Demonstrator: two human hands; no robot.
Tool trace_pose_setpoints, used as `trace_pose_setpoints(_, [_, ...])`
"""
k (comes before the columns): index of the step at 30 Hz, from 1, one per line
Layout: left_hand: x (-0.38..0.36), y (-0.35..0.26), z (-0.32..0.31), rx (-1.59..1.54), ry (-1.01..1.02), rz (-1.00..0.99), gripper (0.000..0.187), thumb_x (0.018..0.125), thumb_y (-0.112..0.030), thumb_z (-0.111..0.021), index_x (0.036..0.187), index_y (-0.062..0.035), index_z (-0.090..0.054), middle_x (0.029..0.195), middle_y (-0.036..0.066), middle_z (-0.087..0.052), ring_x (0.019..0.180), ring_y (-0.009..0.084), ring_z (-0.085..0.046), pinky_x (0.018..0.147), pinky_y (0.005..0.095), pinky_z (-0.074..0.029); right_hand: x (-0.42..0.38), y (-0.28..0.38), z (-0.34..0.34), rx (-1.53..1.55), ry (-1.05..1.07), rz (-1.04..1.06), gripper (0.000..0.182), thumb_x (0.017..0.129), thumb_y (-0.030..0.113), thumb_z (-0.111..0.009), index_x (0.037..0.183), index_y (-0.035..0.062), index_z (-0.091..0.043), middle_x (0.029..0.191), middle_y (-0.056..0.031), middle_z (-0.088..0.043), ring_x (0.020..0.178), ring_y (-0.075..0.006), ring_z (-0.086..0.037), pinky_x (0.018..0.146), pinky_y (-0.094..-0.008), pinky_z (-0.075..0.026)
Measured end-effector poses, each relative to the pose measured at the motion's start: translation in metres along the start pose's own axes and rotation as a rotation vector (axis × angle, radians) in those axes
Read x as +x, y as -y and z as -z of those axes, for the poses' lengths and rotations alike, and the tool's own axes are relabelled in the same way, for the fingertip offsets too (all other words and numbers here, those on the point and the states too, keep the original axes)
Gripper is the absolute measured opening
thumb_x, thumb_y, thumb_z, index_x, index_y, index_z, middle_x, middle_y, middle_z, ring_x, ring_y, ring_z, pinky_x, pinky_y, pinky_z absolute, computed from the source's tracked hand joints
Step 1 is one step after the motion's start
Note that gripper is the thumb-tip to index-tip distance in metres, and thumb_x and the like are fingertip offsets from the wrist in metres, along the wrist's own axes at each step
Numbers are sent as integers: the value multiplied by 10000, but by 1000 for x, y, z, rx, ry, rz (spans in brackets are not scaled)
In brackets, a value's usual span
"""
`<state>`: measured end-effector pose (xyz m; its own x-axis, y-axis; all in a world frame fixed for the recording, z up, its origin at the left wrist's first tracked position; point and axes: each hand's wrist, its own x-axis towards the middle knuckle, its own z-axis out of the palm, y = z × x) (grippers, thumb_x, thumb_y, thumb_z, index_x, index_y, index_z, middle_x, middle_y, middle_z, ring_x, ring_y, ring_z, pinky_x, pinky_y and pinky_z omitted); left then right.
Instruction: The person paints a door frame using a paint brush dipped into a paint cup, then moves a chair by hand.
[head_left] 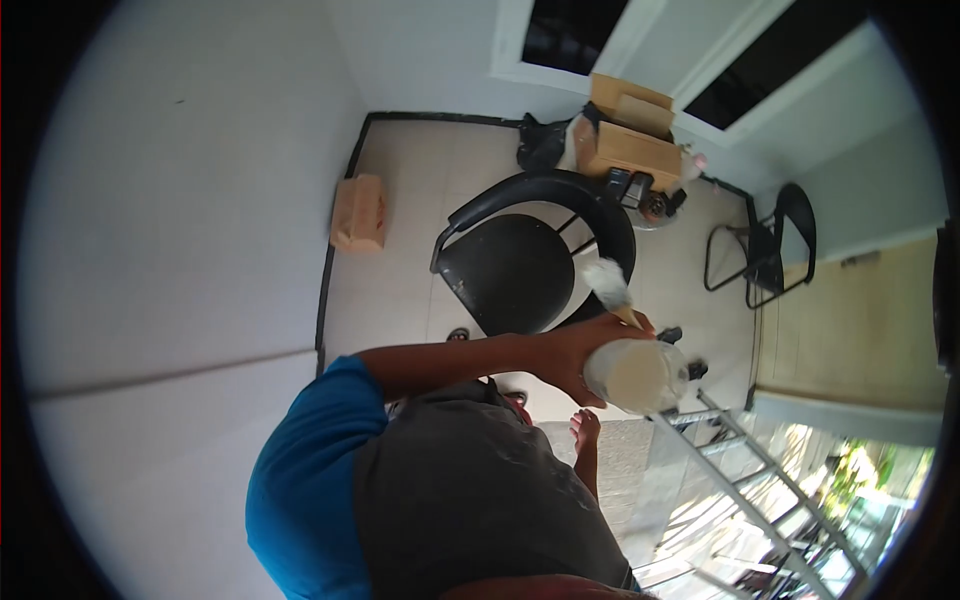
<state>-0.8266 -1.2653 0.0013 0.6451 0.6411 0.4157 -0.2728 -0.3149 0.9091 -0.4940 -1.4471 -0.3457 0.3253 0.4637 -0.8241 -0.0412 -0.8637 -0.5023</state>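
Observation:
My left hand [590, 355], reaching across from the blue sleeve, is wrapped round a clear container [637, 376] with pale, whitish contents. The same hand also holds a brush [606, 283] with white-coated bristles; its light handle passes under the fingers. Lower down, beside my grey shirt, hangs my right hand [585, 428], small in view, its fingers loosely apart with nothing visible in them. A black armchair [508, 272] stands on the floor beyond the container.
An aluminium ladder [745, 480] stands at the lower right. Cardboard boxes [635, 155] and black items lie by the far wall. A brown package [358, 213] sits by the left wall. Another black chair [765, 255] is at the right, near a pale wooden panel [850, 320].

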Motion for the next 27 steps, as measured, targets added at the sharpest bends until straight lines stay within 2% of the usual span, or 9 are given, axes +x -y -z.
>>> trace_pose_setpoints(2, [11, 5, -19, 0, -4, -14, 1099, 611, -263, -925, 1545, -94, -372, 1541, 139, -351, 1459, 331, -332, 1204, 469, -276, 12, 11, 24, -15, 10, 57, 427, 966, 316, -627, 1345, 140, -539, 1206, -66, -662, 1087, -246, -658, 863, -435, -477])
trace_pose_setpoints(4, [24, 12, -42, -4, 5, -34, 1092, 610, -246, -917, 1544, -94, -373, 1536, 134, -354, 1453, 330, -335, 1207, 471, -273, 44, 18, 57, 27, 105, 206, 474, 998, 256, -604, 1427, 93, -485, 1290, -92, -639, 1183, -262, -630, 937, -436, -491])
trace_pose_setpoints(7, [41, 20, -70, -13, 26, -152, 1101, 586, -228, -923, 1535, -94, -383, 1526, 133, -359, 1449, 332, -328, 1208, 466, -274, 37, 57, 88, -15, 125, 267, 473, 1000, 252, -600, 1428, 88, -485, 1294, -95, -636, 1186, -260, -629, 942, -433, -489])
trace_pose_setpoints(11, [57, 28, -102, -79, 31, -180, 1092, 586, -228, -923, 1530, -95, -390, 1527, 137, -361, 1447, 336, -336, 1210, 471, -270, 11, 85, 121, -26, 134, 357, 470, 1003, 243, -593, 1430, 78, -485, 1303, -101, -632, 1190, -256, -626, 953, -428, -487])
trace_pose_setpoints(12, [60, 29, -113, -90, -9, -178, 1076, 546, -242, -915, 1491, -77, -430, 1484, 136, -391, 1418, 329, -368, 1197, 451, -296, 5, 88, 130, -26, 139, 378, 469, 1004, 241, -591, 1430, 75, -485, 1305, -102, -631, 1192, -255, -625, 956, -427, -486])
trace_pose_setpoints(17, [70, 34, -149, -69, -42, -197, 1061, 495, -262, -901, 1447, -59, -478, 1430, 133, -428, 1372, 323, -416, 1173, 427, -333, -31, 96, 148, 3, 152, 481, 466, 1009, 230, -582, 1433, 63, -485, 1315, -110, -626, 1198, -250, -622, 970, -421, -483])
trace_pose_setpoints(20, [72, 28, -160, -117, 38, -135, 1051, 506, -260, -896, 1448, -58, -478, 1424, 136, -431, 1374, 325, -405, 1175, 432, -325, -60, 93, 152, 62, 151, 539, 465, 1011, 223, -577, 1435, 55, -486, 1321, -115, -623, 1201, -248, -620, 978, -417, -482])
trace_pose_setpoints(22, [74, 29, -170, -128, 102, -130, 1080, 587, -173, -919, 1530, -91, -400, 1527, 140, -368, 1451, 344, -336, 1222, 479, -262, -82, 90, 146, 119, 134, 576, 464, 1013, 218, -573, 1436, 50, -486, 1325, -118, -620, 1203, -246, -619, 984, -415, -480])
trace_pose_setpoints(27, [77, 36, -196, -112, 148, -137, 1079, 593, -153, -913, 1536, -93, -391, 1525, 141, -367, 1452, 345, -323, 1220, 475, -268, -129, 88, 135, 275, 85, 674, 461, 1018, 207, -564, 1439, 37, -486, 1336, -125, -615, 1209, -241, -616, 997, -408, -477])
